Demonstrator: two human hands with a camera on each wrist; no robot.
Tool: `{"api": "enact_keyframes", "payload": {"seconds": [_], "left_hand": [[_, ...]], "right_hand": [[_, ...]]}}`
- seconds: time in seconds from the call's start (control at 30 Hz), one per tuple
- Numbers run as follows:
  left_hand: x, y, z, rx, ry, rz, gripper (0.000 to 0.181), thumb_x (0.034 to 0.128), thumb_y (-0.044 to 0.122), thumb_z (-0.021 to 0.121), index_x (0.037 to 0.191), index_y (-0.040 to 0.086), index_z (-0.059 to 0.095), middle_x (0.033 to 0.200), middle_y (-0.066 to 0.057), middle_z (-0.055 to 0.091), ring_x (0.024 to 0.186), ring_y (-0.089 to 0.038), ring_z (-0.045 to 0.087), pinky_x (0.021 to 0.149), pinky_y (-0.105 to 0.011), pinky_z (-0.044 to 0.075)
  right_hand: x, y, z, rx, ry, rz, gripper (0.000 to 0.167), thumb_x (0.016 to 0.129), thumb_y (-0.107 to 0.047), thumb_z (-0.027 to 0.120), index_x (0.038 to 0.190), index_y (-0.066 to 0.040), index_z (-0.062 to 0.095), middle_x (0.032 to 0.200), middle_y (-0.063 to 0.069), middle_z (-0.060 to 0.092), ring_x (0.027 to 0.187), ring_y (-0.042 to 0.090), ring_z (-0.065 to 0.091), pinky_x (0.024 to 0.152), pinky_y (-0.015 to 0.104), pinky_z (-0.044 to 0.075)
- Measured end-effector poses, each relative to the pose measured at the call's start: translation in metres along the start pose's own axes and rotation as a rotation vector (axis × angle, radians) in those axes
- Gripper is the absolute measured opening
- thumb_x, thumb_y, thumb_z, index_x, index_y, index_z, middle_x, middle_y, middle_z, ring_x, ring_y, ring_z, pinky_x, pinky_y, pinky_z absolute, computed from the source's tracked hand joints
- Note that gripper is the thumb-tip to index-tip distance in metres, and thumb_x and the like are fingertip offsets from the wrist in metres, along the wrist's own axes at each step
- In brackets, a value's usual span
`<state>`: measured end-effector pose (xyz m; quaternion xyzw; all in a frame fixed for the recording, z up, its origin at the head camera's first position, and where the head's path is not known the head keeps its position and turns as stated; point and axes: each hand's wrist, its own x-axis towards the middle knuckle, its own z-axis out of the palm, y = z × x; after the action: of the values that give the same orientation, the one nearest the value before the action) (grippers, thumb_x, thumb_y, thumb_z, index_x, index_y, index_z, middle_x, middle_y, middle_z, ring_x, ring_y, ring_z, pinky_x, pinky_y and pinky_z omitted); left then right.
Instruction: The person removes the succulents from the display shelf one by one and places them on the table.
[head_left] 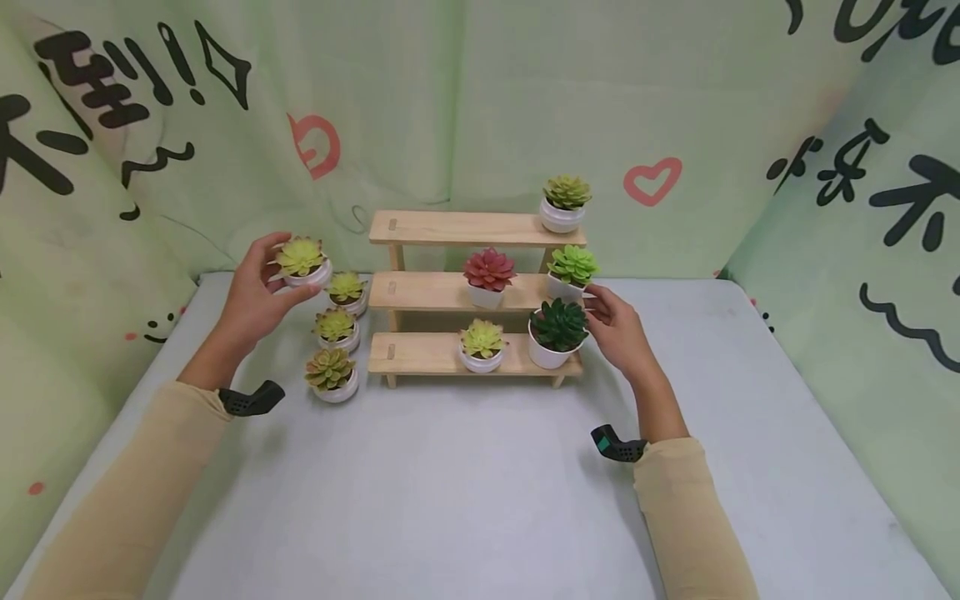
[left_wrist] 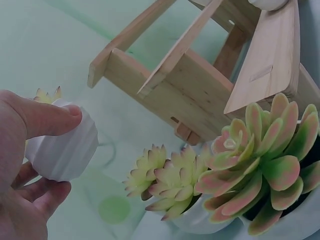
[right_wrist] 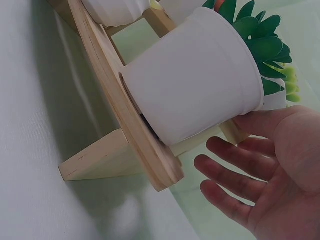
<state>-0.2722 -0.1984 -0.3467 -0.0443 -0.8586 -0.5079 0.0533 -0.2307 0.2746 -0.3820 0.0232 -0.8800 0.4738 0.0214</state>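
Note:
My left hand holds a small yellow-green succulent in a white pot above the table's left side. In the left wrist view, the thumb lies across the ribbed white pot with fingers around its far side. My right hand is beside the right end of a three-tier wooden stand. Its fingers are loosely spread and hold nothing. Nearest to it are a dark green succulent on the bottom tier and a bright green one on the middle tier; whether the thumb touches either pot I cannot tell.
Several small potted succulents line up on the table left of the stand. A red succulent sits on the middle tier, a yellow-green one on the bottom, another at the top right. A printed green curtain hangs behind.

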Motion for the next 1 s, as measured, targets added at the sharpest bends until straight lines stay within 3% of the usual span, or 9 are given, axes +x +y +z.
{"api": "enact_keyframes", "payload": {"seconds": [0.4,0.7,1.0], "left_hand": [[-0.001,-0.009,-0.001,0.006,0.012,0.005,0.078,0.0886,0.015,0.07,0.151,0.021,0.023,0.152,-0.012,0.034,0.135,-0.03,0.04,0.113,-0.048,0.038],[-0.006,-0.019,-0.006,0.02,0.017,-0.031,0.081,0.0883,0.018,0.071,0.152,0.023,0.021,0.151,-0.015,0.034,0.135,-0.032,0.04,0.113,-0.049,0.037],[-0.003,-0.024,-0.005,0.024,0.012,-0.038,0.083,0.0874,0.02,0.072,0.153,0.024,0.021,0.151,-0.016,0.033,0.134,-0.033,0.04,0.112,-0.05,0.038]], "right_hand": [[0.0,-0.001,0.0,-0.016,-0.002,0.004,0.05,0.101,-0.014,0.048,0.148,-0.001,0.033,0.139,0.025,0.051,0.127,0.038,0.053,0.108,0.05,0.043],[0.001,-0.004,0.002,0.006,-0.015,-0.001,0.05,0.101,-0.013,0.048,0.147,-0.001,0.034,0.138,0.026,0.052,0.127,0.038,0.053,0.108,0.049,0.043],[0.0,0.0,0.0,-0.008,-0.005,0.002,0.05,0.101,-0.012,0.048,0.147,0.0,0.034,0.138,0.026,0.051,0.127,0.038,0.053,0.108,0.05,0.043]]}}
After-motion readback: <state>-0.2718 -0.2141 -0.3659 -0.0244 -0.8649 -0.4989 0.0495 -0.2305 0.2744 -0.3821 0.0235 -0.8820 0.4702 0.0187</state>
